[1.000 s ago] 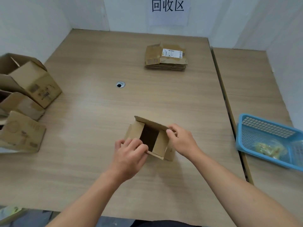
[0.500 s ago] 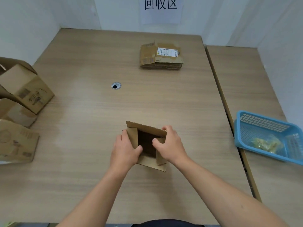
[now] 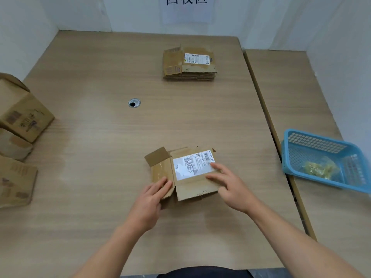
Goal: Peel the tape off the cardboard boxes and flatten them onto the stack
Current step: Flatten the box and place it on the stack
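A flattened box [image 3: 197, 189] lies on the tabletop [image 3: 96, 167] right in front of the person, its white label [image 3: 191, 165] facing up. One small flap at the box's far left corner sticks up a little.

The left hand [image 3: 150, 199] rests on the box's near left part, fingers straight and together, gripping nothing. The right hand [image 3: 230, 187] lies flat on the box's right side, its fingers spread and straight, its fingertips [image 3: 215, 166] at the label's edge; it holds nothing either.

Well beyond the box, toward the wall, sits the stack [image 3: 189, 67] of flattened cardboard, also with a label on top. Between the box and the stack, off to the left, is a round hole [image 3: 134, 102] in the tabletop. Far left of the box stand several unflattened boxes [image 3: 22, 115], piled together. Right of the box, on a second tabletop, a blue basket [image 3: 313, 143] holds a crumpled yellowish wad [image 3: 319, 168].
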